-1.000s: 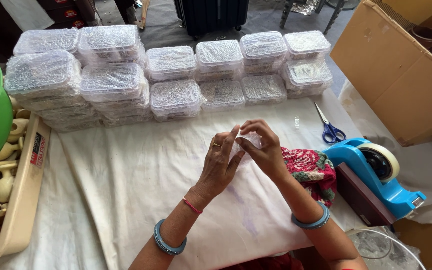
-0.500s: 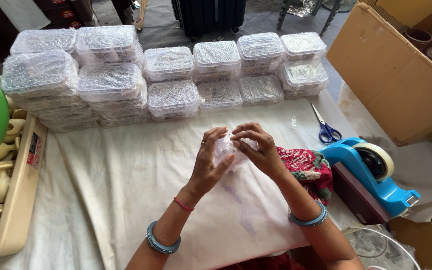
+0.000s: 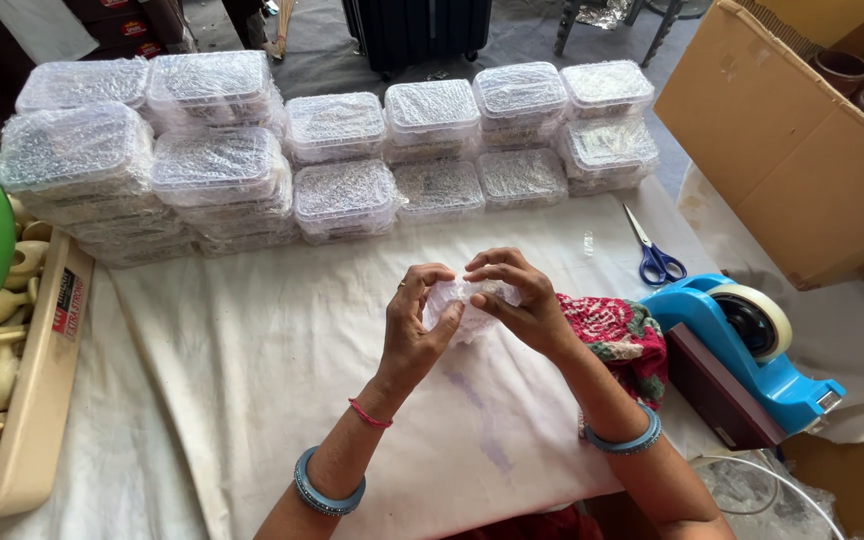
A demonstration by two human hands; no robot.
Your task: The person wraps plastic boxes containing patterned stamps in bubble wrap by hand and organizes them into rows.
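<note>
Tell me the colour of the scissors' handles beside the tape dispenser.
Blue, on the scissors lying on the white cloth; the head view shows them.

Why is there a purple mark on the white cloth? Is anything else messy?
A faint purple stain smudges the white cloth just below the hands. Otherwise nothing stands out: the wrapped boxes sit stacked in neat rows.

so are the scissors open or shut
Shut. The blue-handled scissors lie flat on the white cloth, blades together in one thin line pointing away from the person, finger loops side by side.
</note>
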